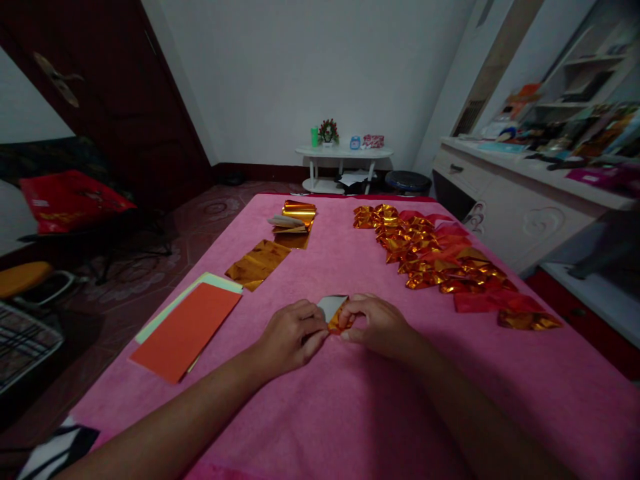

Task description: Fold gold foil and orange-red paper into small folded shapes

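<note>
A small sheet of gold foil paper (334,308), pale grey on its back, lies partly folded on the pink cloth between my hands. My left hand (296,333) has its fingers closed on the left edge of the sheet. From the other side, my right hand (376,323) pinches the sheet's folded gold part between thumb and fingers. My fingers hide much of the folded edge. Beyond my left hand lies a flat gold foil sheet (257,264), its upper end near a stack of gold foil sheets (295,223).
Orange paper (187,333) rests over pale green paper (220,283) at the left. Several rows of folded gold foil pieces (410,247) and red pieces (477,301) spread along the right of the pink-covered table (320,413). A white side table (345,152) stands against the wall.
</note>
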The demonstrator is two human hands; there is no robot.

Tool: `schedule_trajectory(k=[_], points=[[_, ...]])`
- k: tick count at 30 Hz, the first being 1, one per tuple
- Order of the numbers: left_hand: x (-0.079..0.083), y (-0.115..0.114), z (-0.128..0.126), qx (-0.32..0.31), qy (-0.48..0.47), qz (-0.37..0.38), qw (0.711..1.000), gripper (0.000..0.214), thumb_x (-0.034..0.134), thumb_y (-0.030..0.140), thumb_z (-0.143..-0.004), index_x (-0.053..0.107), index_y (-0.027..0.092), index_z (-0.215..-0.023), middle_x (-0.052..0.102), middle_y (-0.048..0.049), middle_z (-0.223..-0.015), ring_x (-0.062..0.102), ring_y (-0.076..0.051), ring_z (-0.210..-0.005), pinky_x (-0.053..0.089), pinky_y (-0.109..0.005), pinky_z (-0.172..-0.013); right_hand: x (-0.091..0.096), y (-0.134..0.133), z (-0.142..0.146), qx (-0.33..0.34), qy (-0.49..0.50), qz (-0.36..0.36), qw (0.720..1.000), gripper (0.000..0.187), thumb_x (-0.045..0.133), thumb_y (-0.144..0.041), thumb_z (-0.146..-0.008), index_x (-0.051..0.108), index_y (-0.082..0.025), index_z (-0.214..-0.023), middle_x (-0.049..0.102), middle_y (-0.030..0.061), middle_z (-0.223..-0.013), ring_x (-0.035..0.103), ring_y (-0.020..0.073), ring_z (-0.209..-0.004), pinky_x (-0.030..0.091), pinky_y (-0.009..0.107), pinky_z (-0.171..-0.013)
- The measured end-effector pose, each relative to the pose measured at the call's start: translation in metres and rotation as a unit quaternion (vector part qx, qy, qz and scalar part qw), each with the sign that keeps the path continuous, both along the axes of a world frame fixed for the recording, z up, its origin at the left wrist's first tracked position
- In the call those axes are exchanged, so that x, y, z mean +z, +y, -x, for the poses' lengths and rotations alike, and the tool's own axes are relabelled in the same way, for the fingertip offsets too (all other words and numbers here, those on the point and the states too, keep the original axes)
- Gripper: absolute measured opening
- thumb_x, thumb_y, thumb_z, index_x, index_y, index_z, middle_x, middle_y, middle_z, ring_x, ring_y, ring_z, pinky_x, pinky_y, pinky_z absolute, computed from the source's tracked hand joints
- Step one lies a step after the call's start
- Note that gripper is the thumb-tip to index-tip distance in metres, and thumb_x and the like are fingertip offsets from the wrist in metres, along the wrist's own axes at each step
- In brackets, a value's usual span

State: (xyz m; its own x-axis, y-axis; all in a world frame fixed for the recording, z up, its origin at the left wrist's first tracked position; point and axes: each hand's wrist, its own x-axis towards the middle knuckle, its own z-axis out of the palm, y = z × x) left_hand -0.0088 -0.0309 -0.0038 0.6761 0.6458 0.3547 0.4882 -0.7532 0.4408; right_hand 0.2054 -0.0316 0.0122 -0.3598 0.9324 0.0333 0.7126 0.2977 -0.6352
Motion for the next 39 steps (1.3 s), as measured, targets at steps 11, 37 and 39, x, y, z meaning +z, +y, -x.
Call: schedule_trajectory(k=[11, 37, 39], points=[[-0.007, 0.008, 0.001, 0.067, -0.112, 0.173, 0.976, 0.012, 0.063, 0.021, -0.080, 0.069, 0.016, -0.071, 0.061, -0.0028, -0.074, 0.056, -0.014, -0.073, 0.042, -0.025, -0.068, -0.011, 0.001, 0.009, -0.065, 0.012, -0.009, 0.998, 0.013, 0.063, -0.024, -0.071, 0.065, -0.023, -0.059, 0.060, -0.0018, -0.070, 0.053, 0.0130, -0.070, 0.037, 0.024, -0.062], [-0.012, 0.005, -0.004, 0.100, -0.106, 0.161, 0.976, 0.014, 0.058, 0.014, -0.073, 0.059, 0.016, -0.059, 0.057, -0.0018, -0.071, 0.052, -0.013, -0.069, 0.039, -0.024, -0.062, -0.016, -0.007, 0.024, -0.122, -0.018, -0.051, 0.991, 0.017, 0.058, -0.016, -0.070, 0.054, -0.021, -0.054, 0.060, 0.0010, -0.074, 0.052, 0.0149, -0.074, 0.038, 0.025, -0.066], [-0.013, 0.005, -0.005, 0.101, -0.099, 0.152, 0.978, 0.013, 0.058, 0.013, -0.072, 0.058, 0.016, -0.060, 0.056, -0.0016, -0.070, 0.051, -0.013, -0.069, 0.039, -0.024, -0.062, -0.018, -0.008, 0.024, -0.122, -0.018, -0.066, 0.990, 0.017, 0.057, -0.015, -0.071, 0.054, -0.021, -0.055, 0.060, 0.0010, -0.074, 0.052, 0.0152, -0.075, 0.037, 0.026, -0.068]])
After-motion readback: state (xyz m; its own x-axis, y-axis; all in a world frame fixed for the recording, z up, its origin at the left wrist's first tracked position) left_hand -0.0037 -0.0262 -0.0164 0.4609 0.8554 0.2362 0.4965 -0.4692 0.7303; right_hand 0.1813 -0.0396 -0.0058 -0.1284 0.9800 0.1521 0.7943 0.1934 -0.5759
